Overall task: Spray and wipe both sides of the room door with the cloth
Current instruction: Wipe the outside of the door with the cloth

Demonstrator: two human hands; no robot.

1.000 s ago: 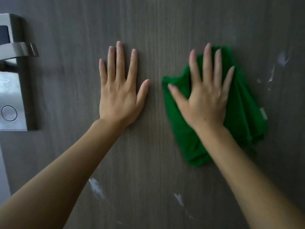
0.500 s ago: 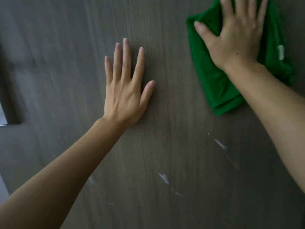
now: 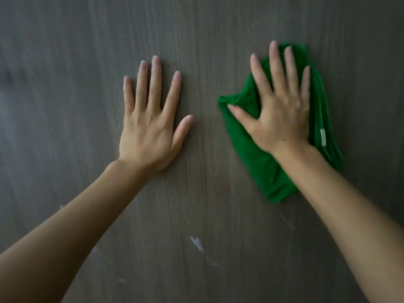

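The dark grey wood-grain door [image 3: 207, 40] fills the whole view. My left hand [image 3: 150, 123] lies flat on it with fingers spread and holds nothing. To the right, my right hand [image 3: 282, 110] presses a folded green cloth [image 3: 262, 167] against the door, fingers spread over it. The cloth sticks out below and to the right of the hand, with a small white label on its right edge. No spray bottle is in view.
Small white smears [image 3: 196, 243] mark the door below and between my hands, and a fainter streak [image 3: 286, 221] lies under the cloth. The handle and lock plate are out of view.
My right hand swept the cloth up the door and then back down beside the left hand. The view shifted right, so the metal handle plate left the frame. The left hand stayed flat.
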